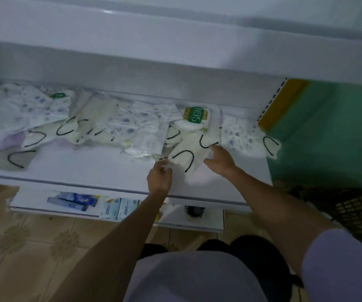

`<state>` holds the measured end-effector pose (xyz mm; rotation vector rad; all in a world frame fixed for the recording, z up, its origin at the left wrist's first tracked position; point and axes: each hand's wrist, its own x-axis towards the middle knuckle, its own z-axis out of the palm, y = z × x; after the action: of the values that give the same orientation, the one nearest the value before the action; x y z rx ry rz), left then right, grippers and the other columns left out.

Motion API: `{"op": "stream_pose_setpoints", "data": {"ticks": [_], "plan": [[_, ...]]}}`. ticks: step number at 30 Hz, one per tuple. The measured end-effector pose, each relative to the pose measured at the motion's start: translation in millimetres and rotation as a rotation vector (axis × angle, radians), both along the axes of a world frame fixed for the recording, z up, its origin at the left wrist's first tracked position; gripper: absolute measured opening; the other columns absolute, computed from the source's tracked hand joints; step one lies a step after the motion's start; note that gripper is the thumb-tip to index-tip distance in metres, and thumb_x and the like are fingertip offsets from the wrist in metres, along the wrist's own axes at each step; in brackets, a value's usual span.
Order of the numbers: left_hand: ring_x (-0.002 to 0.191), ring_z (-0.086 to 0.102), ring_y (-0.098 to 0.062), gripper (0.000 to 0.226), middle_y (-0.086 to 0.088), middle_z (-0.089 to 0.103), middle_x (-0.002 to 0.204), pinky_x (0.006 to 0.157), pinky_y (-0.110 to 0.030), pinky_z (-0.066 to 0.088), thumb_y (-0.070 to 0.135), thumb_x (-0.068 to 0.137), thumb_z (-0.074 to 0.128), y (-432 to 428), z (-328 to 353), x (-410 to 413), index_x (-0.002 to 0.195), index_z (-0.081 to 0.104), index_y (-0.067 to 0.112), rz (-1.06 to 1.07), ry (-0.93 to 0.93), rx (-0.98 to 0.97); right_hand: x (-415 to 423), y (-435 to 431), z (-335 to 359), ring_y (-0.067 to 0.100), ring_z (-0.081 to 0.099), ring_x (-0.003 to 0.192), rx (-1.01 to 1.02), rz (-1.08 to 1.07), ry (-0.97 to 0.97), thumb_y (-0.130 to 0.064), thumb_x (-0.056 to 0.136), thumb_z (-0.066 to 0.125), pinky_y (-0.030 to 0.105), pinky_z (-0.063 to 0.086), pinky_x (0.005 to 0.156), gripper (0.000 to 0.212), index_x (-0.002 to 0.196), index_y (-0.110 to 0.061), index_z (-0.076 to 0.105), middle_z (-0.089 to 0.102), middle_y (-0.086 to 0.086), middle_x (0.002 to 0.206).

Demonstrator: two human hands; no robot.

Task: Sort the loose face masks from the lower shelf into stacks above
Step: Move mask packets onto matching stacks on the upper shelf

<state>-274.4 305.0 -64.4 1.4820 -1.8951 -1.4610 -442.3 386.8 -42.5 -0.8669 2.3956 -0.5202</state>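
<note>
The cream mask (186, 156) is laid on the shelf (88, 168) between the hands, just before the N95 pack (195, 115). It is touched by the spread right hand (219, 163). The left hand (159, 178) is curled at its corner, its grip unclear. The edges are best squared before stacking.

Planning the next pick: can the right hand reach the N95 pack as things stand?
Probably yes. The right hand is at the cream mask, just in front of the N95 pack. The pack lies uncovered, and nothing stands between it and the hand.
</note>
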Motion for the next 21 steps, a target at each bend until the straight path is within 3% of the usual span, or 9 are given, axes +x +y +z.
{"op": "stream_pose_setpoints", "data": {"ticks": [3,7,11,14,16,19,21], "plan": [[0.108,0.057,-0.028,0.027,-0.009,0.063,0.115,0.090,-0.027,0.041,0.016,0.091,0.051,5.2,-8.0,-4.1,0.117,0.059,0.018,0.040,0.009,-0.026,-2.9,-10.0,-18.9,0.031,0.044,0.126,0.009,0.081,0.026,-0.020,0.085,0.057,0.039,0.039,0.104,0.054,0.136,-0.006,0.043,0.045,0.015,0.138],[0.097,0.059,-0.025,0.026,-0.008,0.062,0.098,0.083,-0.027,0.044,0.019,0.088,0.059,-3.4,-15.7,1.8,0.114,0.060,0.017,0.036,0.015,-0.040,3.8,-14.1,-25.8,0.032,0.058,0.108,-0.069,0.125,0.122,-0.010,0.082,0.051,0.039,0.050,0.089,0.032,0.111,-0.006,0.065,0.064,0.013,0.114],[0.094,0.061,-0.031,0.023,-0.014,0.063,0.099,0.079,-0.029,0.049,0.011,0.086,0.060,-11.9,-17.9,11.3,0.109,0.058,0.012,0.139,0.074,-0.061,-4.6,-19.7,-23.3,0.034,0.053,0.108,-0.140,0.007,0.240,-0.006,0.080,0.055,0.036,0.046,0.087,0.025,0.103,-0.001,0.060,0.059,0.017,0.110],[0.094,0.057,-0.027,0.045,-0.011,0.058,0.102,0.078,-0.029,0.045,0.012,0.087,0.060,-17.0,-14.2,19.2,0.128,0.041,0.015,0.219,0.053,-0.049,-11.5,-32.1,-22.0,0.030,0.058,0.099,-0.204,-0.178,0.002,-0.008,0.078,0.060,0.028,0.044,0.071,0.032,0.107,0.003,0.054,0.059,0.016,0.105],[0.101,0.057,-0.030,0.055,-0.014,0.058,0.112,0.087,-0.035,0.047,0.015,0.087,0.062,-20.9,-13.0,24.2,0.134,0.033,0.015,0.281,0.055,0.018,-9.1,-38.4,-22.6,0.023,0.056,0.093,-0.219,-0.214,-0.152,-0.007,0.079,0.062,0.024,0.039,0.071,0.032,0.109,0.000,0.052,0.058,0.007,0.095],[0.104,0.058,-0.033,0.051,-0.016,0.057,0.120,0.092,-0.040,0.049,0.019,0.086,0.064,-25.4,-13.3,28.1,0.131,0.040,0.012,0.292,0.052,0.102,-4.5,-40.4,-27.2,0.020,0.056,0.097,-0.243,-0.218,-0.226,-0.006,0.079,0.064,0.027,0.044,0.080,0.034,0.112,-0.003,0.056,0.059,0.005,0.101],[0.102,0.060,-0.033,0.040,-0.017,0.059,0.118,0.092,-0.040,0.050,0.020,0.088,0.060,-27.2,-11.1,28.6,0.125,0.048,0.011,0.260,0.035,0.110,-3.0,-39.8,-26.3,0.021,0.056,0.095,-0.247,-0.242,-0.235,-0.003,0.080,0.063,0.024,0.044,0.078,0.035,0.114,-0.002,0.058,0.059,0.008,0.103]]}}
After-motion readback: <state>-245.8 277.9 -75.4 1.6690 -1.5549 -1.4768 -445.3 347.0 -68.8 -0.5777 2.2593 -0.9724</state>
